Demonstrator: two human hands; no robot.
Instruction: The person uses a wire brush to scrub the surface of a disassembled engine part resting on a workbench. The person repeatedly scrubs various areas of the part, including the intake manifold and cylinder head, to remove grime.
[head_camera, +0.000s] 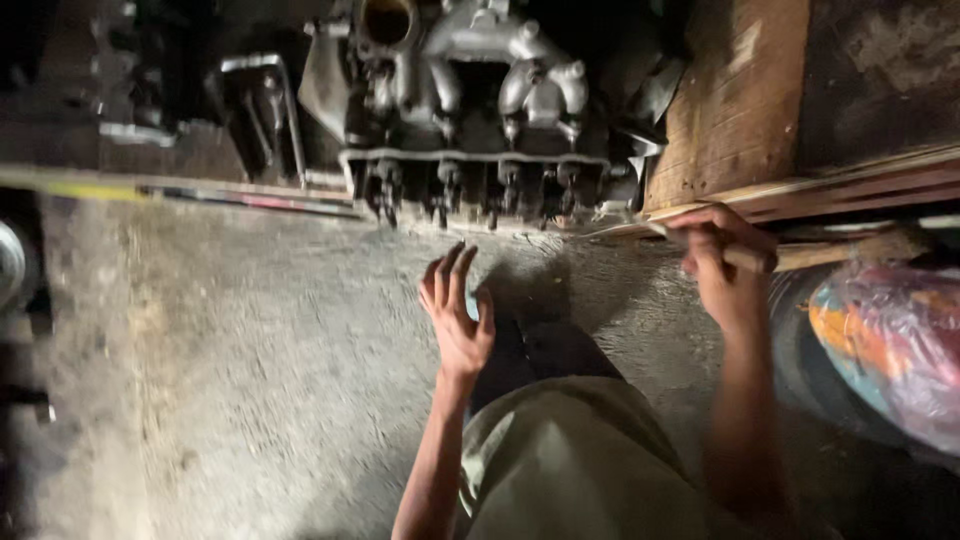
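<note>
the rough grey concrete floor (250, 380) fills most of the view, gritty and blotched, darker toward its left edge and lit pale near the middle. at the far edge of the floor sits a large metal engine block (470, 110), dull silver and greasy black, with curved cast runners on top, a round opening near its upper left, and a row of dark stubby fittings along its lower side. at the floor's far right corner stands a wooden crate (735, 110) of worn brown planks with a paler scuffed patch, its lower boards jutting out as thin layered edges. against the right edge of the floor lies a crumpled plastic bag (895, 345), glossy and translucent pink with orange and teal patches inside; no label can be read. a thin yellow and dark strip (180, 193) runs along the far left edge of the floor. the person's pale khaki garment (570, 460) shows at the near edge. the right hand (722, 260) is curled tight around a wooden stick (850, 250), a pale rough handle lying just under the crate's bottom boards. the left hand (458, 310) hangs above the floor with fingers spread and loose, holding nothing, just in front of the engine block.
</note>
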